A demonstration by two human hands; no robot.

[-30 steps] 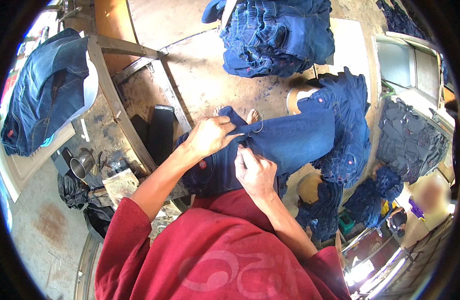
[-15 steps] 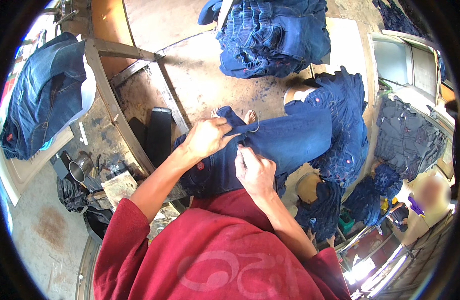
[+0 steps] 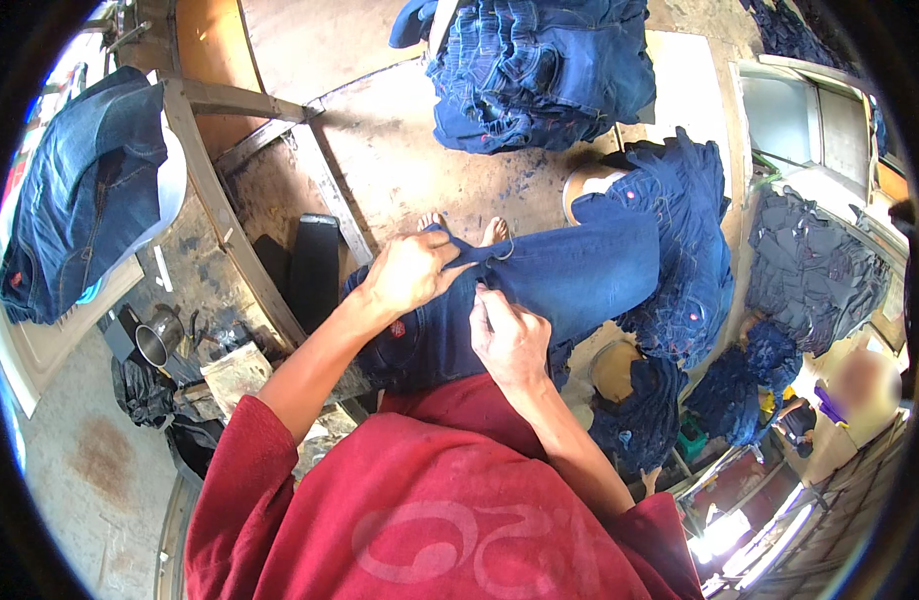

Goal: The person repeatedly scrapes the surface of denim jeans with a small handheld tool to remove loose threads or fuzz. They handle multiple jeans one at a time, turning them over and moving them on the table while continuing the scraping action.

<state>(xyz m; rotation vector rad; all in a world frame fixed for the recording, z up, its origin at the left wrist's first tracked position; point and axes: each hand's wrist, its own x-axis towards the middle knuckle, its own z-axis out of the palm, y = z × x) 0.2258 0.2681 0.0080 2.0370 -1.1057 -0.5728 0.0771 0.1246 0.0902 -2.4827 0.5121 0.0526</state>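
Note:
A pair of dark blue jeans (image 3: 589, 265) lies across my lap, one leg stretching to the right. My left hand (image 3: 411, 272) is closed, pinching a fold of the denim between thumb and fingers. Just to the right of its fingertips a thin curved loop stands up from the cloth; what it is I cannot tell. My right hand (image 3: 512, 338) is closed too, close below the left fingertips and against the jeans. A tiny dark bit shows at its thumb and forefinger, too small to name. The palm side of both hands is hidden.
Stacked jeans (image 3: 539, 75) sit ahead, with a heap of jeans (image 3: 689, 250) to my right. Dark grey garments (image 3: 809, 265) lie beyond. At left, more jeans (image 3: 79, 190) hang over a wooden frame (image 3: 219, 200), near a metal mug (image 3: 159, 335). Another person (image 3: 859, 390) is at far right.
Both hands stay nearly in place, still closed at the same part of the jeans. The whole view has shifted slightly.

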